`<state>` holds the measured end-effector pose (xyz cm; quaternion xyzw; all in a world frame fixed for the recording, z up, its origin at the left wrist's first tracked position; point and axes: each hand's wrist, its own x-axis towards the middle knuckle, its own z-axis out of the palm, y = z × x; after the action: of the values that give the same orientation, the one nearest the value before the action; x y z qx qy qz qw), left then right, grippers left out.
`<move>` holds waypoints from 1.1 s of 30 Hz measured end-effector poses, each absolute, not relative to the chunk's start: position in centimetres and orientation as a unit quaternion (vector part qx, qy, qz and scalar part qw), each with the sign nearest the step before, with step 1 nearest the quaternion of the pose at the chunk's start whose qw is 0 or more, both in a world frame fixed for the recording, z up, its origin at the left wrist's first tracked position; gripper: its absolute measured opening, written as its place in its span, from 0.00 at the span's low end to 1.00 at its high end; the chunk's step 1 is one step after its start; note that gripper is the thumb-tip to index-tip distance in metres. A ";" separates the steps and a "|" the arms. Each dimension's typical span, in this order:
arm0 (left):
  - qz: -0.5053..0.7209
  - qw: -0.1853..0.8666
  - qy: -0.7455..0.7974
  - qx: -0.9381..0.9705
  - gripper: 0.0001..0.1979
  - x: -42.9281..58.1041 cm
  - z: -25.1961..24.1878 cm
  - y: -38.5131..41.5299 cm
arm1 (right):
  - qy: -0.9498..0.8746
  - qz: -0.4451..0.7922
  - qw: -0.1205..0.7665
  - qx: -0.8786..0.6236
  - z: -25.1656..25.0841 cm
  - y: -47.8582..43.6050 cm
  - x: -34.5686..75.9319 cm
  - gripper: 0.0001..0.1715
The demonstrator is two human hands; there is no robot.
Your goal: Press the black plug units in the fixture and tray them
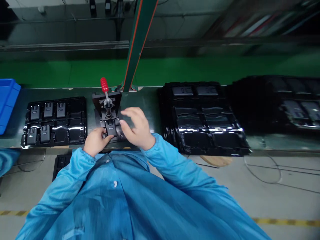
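Dressed in a big, loose blue coat with small white buttons in front, and long, wrinkly sleeves of the same blue, puffy in the middle and snug at the ends.

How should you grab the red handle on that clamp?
Probably wrap your fingers around the rounded red handle, coming from the right. It sticks up on the end of the toggle clamp's metal lever, so there's room to hold it. The right hand is open and nearby, while the left hand touches the black device below.
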<state>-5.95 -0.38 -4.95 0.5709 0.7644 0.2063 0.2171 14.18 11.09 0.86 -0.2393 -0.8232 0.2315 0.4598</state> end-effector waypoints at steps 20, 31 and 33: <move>0.373 0.111 0.786 0.481 0.10 -8.6 -1.7 -12.8 | -0.691 0.545 0.423 -0.216 10.2 16.8 5.6 0.18; 0.554 -0.031 0.574 0.602 0.05 -6.8 8.2 -2.7 | -0.731 0.466 0.480 -0.132 10.1 10.4 6.7 0.31; 0.575 -0.050 0.539 0.614 0.09 -6.0 9.8 -0.9 | -0.772 0.397 0.488 -0.090 8.3 10.1 7.0 0.29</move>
<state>-6.02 -0.89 9.76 0.6136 0.5387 0.5751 -0.0505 7.03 10.13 8.32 -0.0896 -0.7725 0.3968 0.4876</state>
